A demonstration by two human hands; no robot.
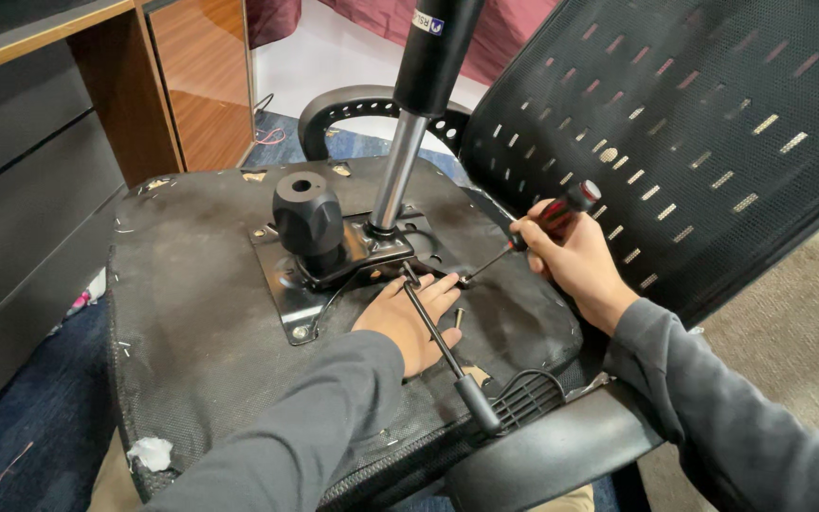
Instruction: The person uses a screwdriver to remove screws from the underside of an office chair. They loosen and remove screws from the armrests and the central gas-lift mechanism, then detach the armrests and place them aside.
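An office chair lies upside down, its black fabric seat underside [201,313] facing me. A metal mechanism plate [300,303] with a black knob [307,216] and a gas cylinder [400,161] is fixed to it. My left hand [408,318] rests flat on the seat beside the plate, under a thin black lever rod [438,341]. My right hand [571,256] grips a screwdriver [547,223] with a red-and-black handle, its tip near the plate's right corner. A loose bolt [458,320] lies by my left fingers.
The black mesh backrest [694,123] rises at the right. One armrest [542,455] crosses the front, another [353,104] curves behind. A wooden desk with dark drawers [40,142] stands at the left. Beige carpet [808,322] lies at the right.
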